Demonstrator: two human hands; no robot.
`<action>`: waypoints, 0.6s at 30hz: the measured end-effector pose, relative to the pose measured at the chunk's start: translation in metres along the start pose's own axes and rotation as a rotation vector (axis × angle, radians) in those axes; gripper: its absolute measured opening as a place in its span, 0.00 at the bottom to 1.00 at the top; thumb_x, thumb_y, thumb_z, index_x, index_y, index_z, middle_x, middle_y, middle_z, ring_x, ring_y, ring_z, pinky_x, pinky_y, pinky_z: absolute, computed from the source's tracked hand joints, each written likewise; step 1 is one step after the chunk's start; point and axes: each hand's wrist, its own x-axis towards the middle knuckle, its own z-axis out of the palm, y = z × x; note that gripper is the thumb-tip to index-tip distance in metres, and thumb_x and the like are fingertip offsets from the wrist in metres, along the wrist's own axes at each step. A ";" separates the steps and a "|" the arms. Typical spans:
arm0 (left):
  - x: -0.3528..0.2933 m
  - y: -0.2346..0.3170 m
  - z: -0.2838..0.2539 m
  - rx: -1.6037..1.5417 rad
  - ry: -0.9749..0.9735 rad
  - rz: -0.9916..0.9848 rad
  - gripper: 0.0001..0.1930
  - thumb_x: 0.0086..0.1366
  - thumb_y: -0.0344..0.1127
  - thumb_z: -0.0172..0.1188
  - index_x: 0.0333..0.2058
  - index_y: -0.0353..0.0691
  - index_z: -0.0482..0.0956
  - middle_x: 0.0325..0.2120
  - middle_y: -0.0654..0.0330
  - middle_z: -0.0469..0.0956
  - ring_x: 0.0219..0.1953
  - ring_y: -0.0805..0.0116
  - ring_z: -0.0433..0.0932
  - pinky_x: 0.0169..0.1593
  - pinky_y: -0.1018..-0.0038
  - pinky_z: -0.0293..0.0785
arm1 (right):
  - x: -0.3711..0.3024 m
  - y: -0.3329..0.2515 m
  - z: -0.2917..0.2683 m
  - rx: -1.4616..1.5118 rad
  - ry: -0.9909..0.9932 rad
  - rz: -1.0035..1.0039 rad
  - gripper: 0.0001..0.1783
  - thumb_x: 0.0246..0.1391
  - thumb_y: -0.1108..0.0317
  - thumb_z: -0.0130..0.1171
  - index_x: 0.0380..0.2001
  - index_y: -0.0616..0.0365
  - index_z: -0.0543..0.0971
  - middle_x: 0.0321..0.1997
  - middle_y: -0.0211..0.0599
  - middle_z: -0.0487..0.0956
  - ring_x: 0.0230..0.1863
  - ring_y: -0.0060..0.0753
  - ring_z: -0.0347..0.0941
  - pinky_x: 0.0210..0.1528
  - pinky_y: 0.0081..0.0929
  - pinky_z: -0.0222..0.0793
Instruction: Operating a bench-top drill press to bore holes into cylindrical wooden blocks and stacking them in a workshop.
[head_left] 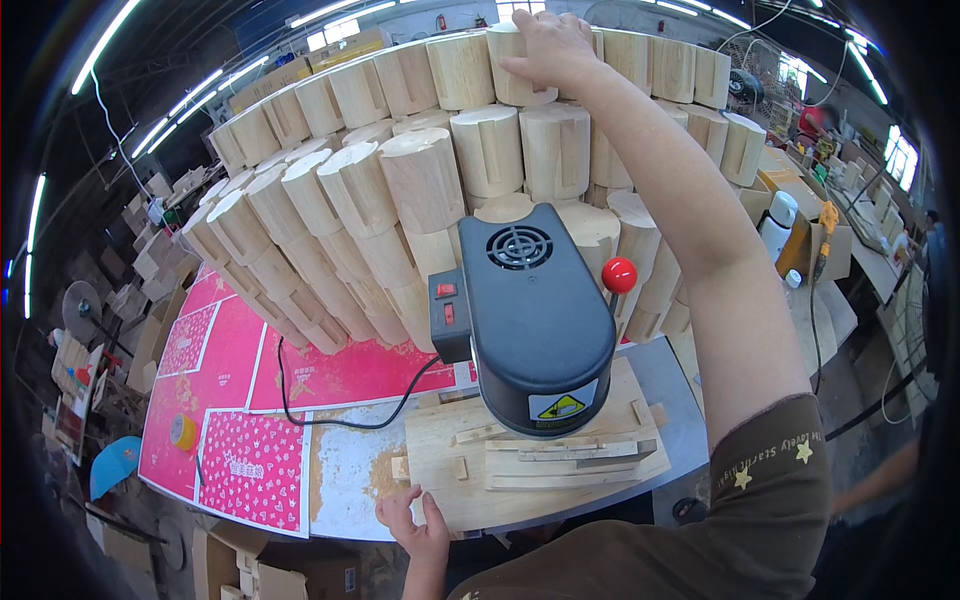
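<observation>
1. The right hand (553,50) reaches up over the stack, its fingers lying across the top of a pale wooden block (512,78), thumb against the block's near side; whether they are clamped on it I cannot tell.
2. That block stands in the uppermost row, near the middle of the curved stack of wooden blocks (425,180), which rises from the table (672,385).
3. The left hand (418,530) is low at the near edge of a flat wooden board (440,510), thumb and index finger apart; contact with the board is unclear.
4. A black machine (540,320) stands between the stack and the person, above the board, with a red ball knob (619,275) on its right.
5. Wooden strips (560,455) lie on the board beneath the machine.
6. Pink printed sheets (255,465) cover the table's left part, with a yellow roll (183,432) on them.
</observation>
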 end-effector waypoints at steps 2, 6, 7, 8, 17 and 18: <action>0.007 0.004 0.000 -0.004 0.001 -0.005 0.10 0.51 0.25 0.57 0.33 0.39 0.72 0.29 0.59 0.72 0.34 0.63 0.70 0.50 0.65 0.53 | -0.001 -0.002 0.000 0.077 0.095 -0.039 0.37 0.40 0.47 0.59 0.52 0.57 0.67 0.50 0.48 0.71 0.53 0.48 0.65 0.53 0.39 0.61; 0.019 0.021 0.000 -0.074 0.072 0.098 0.09 0.51 0.23 0.56 0.33 0.37 0.72 0.28 0.58 0.72 0.33 0.62 0.68 0.44 0.68 0.57 | 0.009 0.000 0.014 0.337 0.147 0.093 0.39 0.40 0.48 0.60 0.53 0.60 0.64 0.48 0.54 0.71 0.49 0.52 0.69 0.49 0.39 0.67; 0.021 0.026 -0.003 -0.089 0.072 0.103 0.10 0.51 0.22 0.57 0.33 0.38 0.72 0.28 0.58 0.73 0.33 0.62 0.69 0.46 0.67 0.57 | 0.011 0.002 0.020 0.372 0.178 0.121 0.36 0.43 0.50 0.60 0.51 0.60 0.66 0.47 0.49 0.72 0.47 0.48 0.70 0.47 0.37 0.69; 0.024 0.031 -0.005 -0.072 0.090 0.073 0.10 0.51 0.22 0.57 0.33 0.38 0.72 0.28 0.58 0.73 0.33 0.62 0.69 0.46 0.67 0.57 | 0.016 0.004 0.024 0.394 0.180 0.087 0.36 0.43 0.50 0.60 0.51 0.60 0.66 0.47 0.49 0.72 0.47 0.48 0.70 0.47 0.37 0.69; -0.009 0.014 -0.035 0.004 0.268 -0.032 0.13 0.48 0.26 0.61 0.35 0.44 0.75 0.28 0.63 0.73 0.34 0.67 0.71 0.50 0.65 0.53 | 0.109 0.037 0.083 -0.093 0.017 -0.211 0.51 0.39 0.30 0.53 0.57 0.61 0.64 0.60 0.53 0.63 0.60 0.49 0.60 0.60 0.42 0.54; -0.014 0.011 -0.038 0.004 0.268 -0.034 0.13 0.48 0.26 0.61 0.35 0.45 0.75 0.28 0.63 0.72 0.34 0.67 0.71 0.50 0.64 0.53 | 0.119 0.041 0.089 -0.174 -0.012 -0.074 0.52 0.40 0.31 0.53 0.59 0.62 0.60 0.62 0.54 0.59 0.60 0.49 0.60 0.61 0.41 0.53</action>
